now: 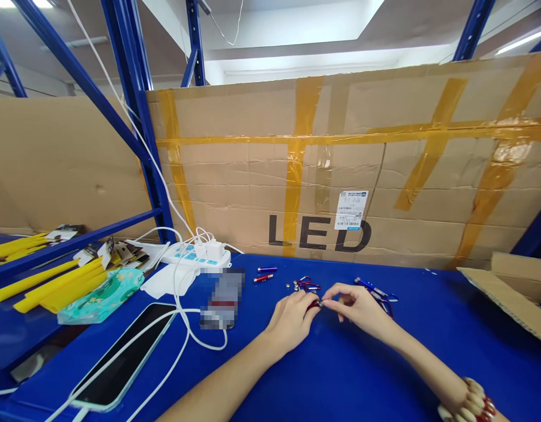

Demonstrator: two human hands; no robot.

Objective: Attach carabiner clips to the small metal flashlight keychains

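Observation:
My left hand (292, 319) is closed round a small shiny red tube (313, 305), mostly hidden by the fingers. At its right end my right hand (351, 306) pinches a tiny silvery piece, too small to name. The two hands almost meet above the blue tabletop (332, 381). Just behind them lie several red metal pieces with ring clips (306, 285) and a few small silver discs (295, 287). A purple tube (267, 269) and a red tube (264, 278) rest farther left. Behind my right hand is a group of blue and red tubes with clips (376, 290).
A white power strip (193, 256) with plugged-in chargers stands at the back left. White cables run over a large phone (125, 357) and beside a blurred-out phone (223, 299). Yellow packages (72, 284) lie left. An open cardboard box (507, 299) sits right; a cardboard panel (248, 193) stands behind.

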